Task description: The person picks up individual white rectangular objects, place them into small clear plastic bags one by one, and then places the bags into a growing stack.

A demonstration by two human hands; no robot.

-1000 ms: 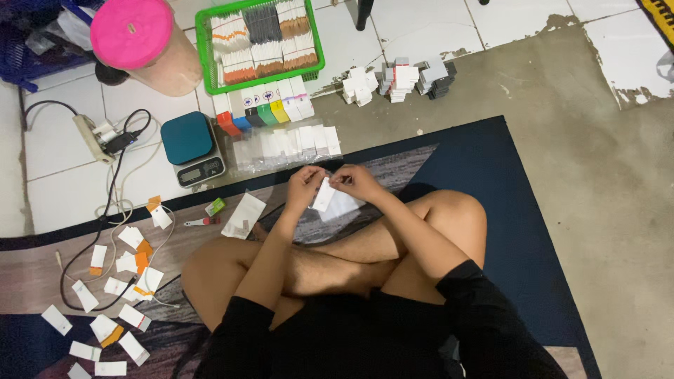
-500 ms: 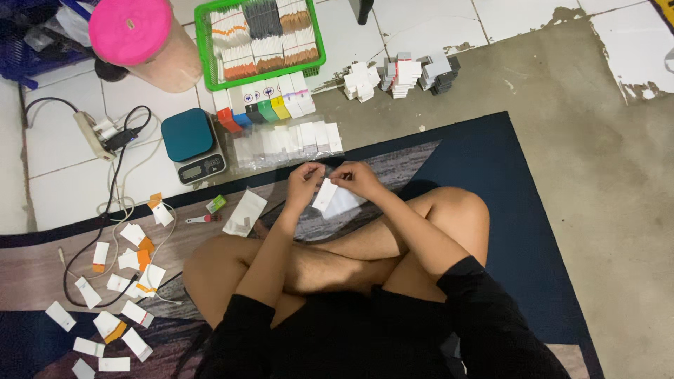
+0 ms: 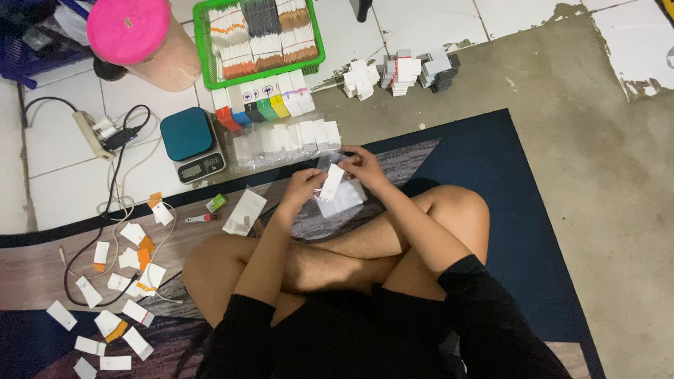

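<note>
I sit cross-legged on a dark blue mat. My left hand and my right hand meet above my knees. Between them they hold a small white card and a clear plastic sleeve, which hangs a little below the fingers. The card stands tilted between the two thumbs. A row of clear packets with white cards lies on the floor just beyond my hands.
A green basket of stacked cards stands at the back, with coloured card stacks in front. A teal kitchen scale, a pink-lidded jar, a power strip with cables, scattered white and orange cards and small piles surround me.
The view has shifted slightly. My hands stay together over my knees and have turned the white card and sleeve a little.
</note>
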